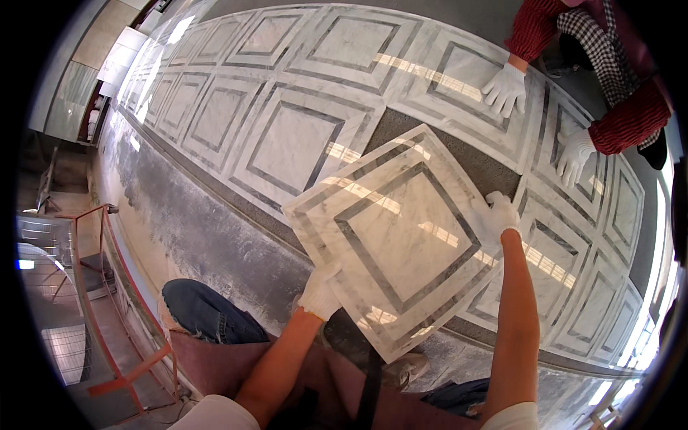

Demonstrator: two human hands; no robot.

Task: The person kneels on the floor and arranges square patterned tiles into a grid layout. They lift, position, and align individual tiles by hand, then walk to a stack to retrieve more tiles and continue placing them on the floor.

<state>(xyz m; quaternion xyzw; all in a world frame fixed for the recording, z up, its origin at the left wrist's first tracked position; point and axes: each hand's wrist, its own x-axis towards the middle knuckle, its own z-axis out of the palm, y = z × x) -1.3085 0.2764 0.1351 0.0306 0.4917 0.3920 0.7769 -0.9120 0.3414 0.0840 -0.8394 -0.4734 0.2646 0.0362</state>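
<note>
Grey floor (193,208), fingers (496,198) around tile (408,233) edges

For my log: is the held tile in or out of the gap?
Out: the tile is turned askew to neighbouring tiles, and the grey gap shows beyond it.

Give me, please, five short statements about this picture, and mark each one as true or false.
1. The left hand and the right hand both hold the square marble panel. True.
2. Both of these hands are bare. False: they wear white gloves.
3. The co-worker's sleeves are dark red. True.
4. The square marble panel lies flush and lined up with its neighbours. False: it is turned at an angle to the laid panels, and grey bed shows beyond it.
5. The dark band on the square marble panel is round. False: the dark band forms a square.
</note>
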